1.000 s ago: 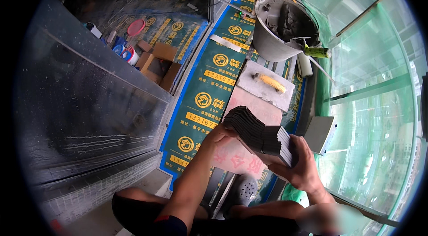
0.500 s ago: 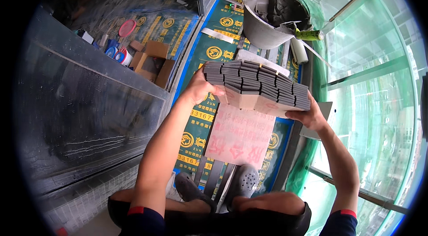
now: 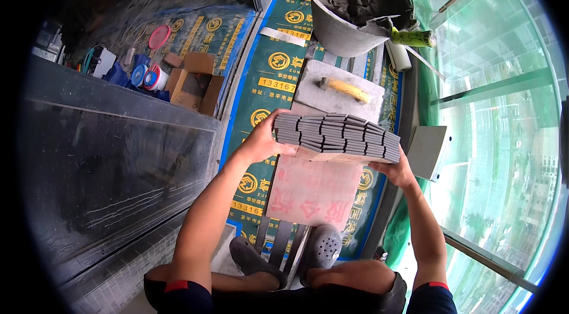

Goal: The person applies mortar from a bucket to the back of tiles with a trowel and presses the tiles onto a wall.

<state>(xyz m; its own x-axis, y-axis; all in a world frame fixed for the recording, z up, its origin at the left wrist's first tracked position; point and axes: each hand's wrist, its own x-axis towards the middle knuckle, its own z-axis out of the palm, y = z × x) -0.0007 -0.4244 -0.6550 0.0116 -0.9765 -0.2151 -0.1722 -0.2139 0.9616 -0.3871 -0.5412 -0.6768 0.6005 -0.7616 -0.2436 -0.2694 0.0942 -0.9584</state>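
My left hand point(image 3: 271, 136) grips the left end of a stack of grey mosaic tile sheets point(image 3: 335, 136) with a pale, beige underside. At the right end my right hand point(image 3: 393, 167) is closed on the same stack, thumb along its lower side. The stack is held level over a pale pink board point(image 3: 311, 189) printed in red. Just beyond it lies a dusty plastering float point(image 3: 320, 77) with a yellow handle point(image 3: 348, 88).
A bucket of grey mortar point(image 3: 361, 8) with a green-handled tool point(image 3: 412, 38) stands at the back, beside a roll point(image 3: 398, 56). A glazed wall with green netting runs along the right. Left lie a dark panel point(image 3: 112, 177), cardboard box point(image 3: 195, 85) and pails point(image 3: 155, 78).
Over the last second the stack has turned from a tilted position to lie crosswise and level between both hands. Since half a second ago it has come nearer to me, uncovering the yellow-handled float.
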